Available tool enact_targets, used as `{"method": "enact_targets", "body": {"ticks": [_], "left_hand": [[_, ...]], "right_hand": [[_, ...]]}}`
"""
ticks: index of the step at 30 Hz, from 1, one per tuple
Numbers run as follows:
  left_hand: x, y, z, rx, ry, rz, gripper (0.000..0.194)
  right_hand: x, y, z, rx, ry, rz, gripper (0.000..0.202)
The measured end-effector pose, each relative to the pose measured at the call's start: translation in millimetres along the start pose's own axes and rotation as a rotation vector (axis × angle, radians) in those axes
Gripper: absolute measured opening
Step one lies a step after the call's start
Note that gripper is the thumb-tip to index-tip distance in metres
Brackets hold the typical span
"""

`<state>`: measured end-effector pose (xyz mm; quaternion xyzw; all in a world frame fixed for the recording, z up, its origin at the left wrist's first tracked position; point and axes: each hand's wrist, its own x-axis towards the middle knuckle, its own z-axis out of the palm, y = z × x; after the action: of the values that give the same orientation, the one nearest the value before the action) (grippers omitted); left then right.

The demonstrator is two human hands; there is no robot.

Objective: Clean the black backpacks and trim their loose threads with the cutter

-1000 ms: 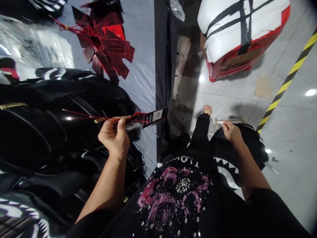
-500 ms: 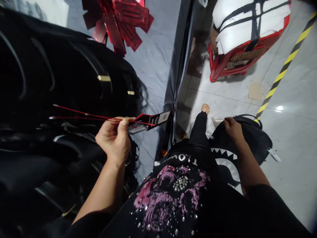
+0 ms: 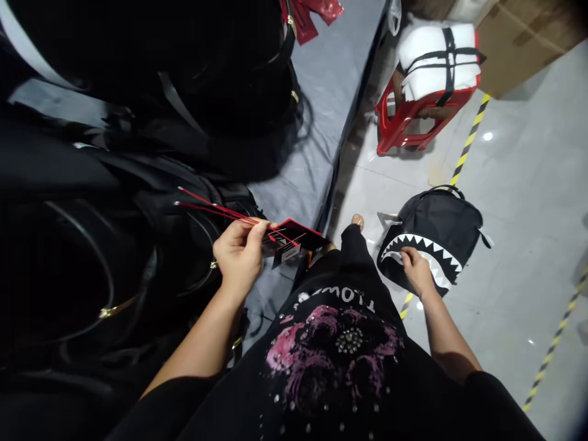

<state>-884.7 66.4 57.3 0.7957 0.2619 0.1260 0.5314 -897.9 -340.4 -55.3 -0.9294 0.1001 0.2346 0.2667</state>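
My left hand [image 3: 239,254] is closed in a pinch on several hang tags [image 3: 298,236], dark with red edges. Their red strings [image 3: 215,210] stick out past the fingers to the left, over the black bags. My right hand [image 3: 417,269] is in front of a black backpack [image 3: 441,214] printed with white shark teeth. Its fingers are curled together; whether anything is in them, or whether they touch the bag, I cannot tell. A small white label hangs at the backpack's right side.
Black bags [image 3: 114,257] with gold-coloured fittings fill the left side, on a table with a grey cover [image 3: 321,79]. Red packets [image 3: 316,15] lie at its far end. Beyond are a red stool [image 3: 408,125] bearing a strapped white bundle, a cardboard box [image 3: 519,49] and striped floor tape [image 3: 471,138].
The view has shifted, and the whole backpack now shows. My right hand has moved from the backpack's upper left part to its teeth print. My left hand still pinches the tags.
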Motion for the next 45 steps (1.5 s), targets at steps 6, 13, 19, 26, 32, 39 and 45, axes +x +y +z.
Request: {"method": "enact_targets", "body": {"ticks": [6,13,19,26,32,39,45], "left_hand": [[13.0,-12.2,11.5,-0.306,-0.055,-0.102,0.02],[19.7,-7.4,27.2,-0.433,-0.159,-0.083,0.021],[10.9,2.0,49.6,-0.489,-0.221,-0.076,0.021],[-11.8,19.0,64.2,-0.454,-0.251,-0.065,0.02],[-19.2,34.3,97.6,-0.433,-0.27,-0.079,0.023],[-28.0,57.8,148.3,-0.318,-0.287,-0.016,0.022],[-31.2,82.0,189.4,-0.232,-0.247,-0.039,0.019]], "right_hand": [[-22.7,-35.4,-3.3,-0.038,0.002,-0.057,0.031],[-29.1,-182.3,-39.7,0.152,0.324,-0.503,0.026],[-33.7,-239.0,-23.1,0.133,0.166,-0.823,0.021],[-27.7,-226.3,-1.7,-0.082,0.178,-0.753,0.015],[-19.4,-207.1,-36.1,-0.022,0.301,-0.759,0.016],[42.2,-196.0,-77.9,0.244,0.114,-0.839,0.022],[92.9,-190.5,-111.5,0.596,-0.281,-0.773,0.011]]}}
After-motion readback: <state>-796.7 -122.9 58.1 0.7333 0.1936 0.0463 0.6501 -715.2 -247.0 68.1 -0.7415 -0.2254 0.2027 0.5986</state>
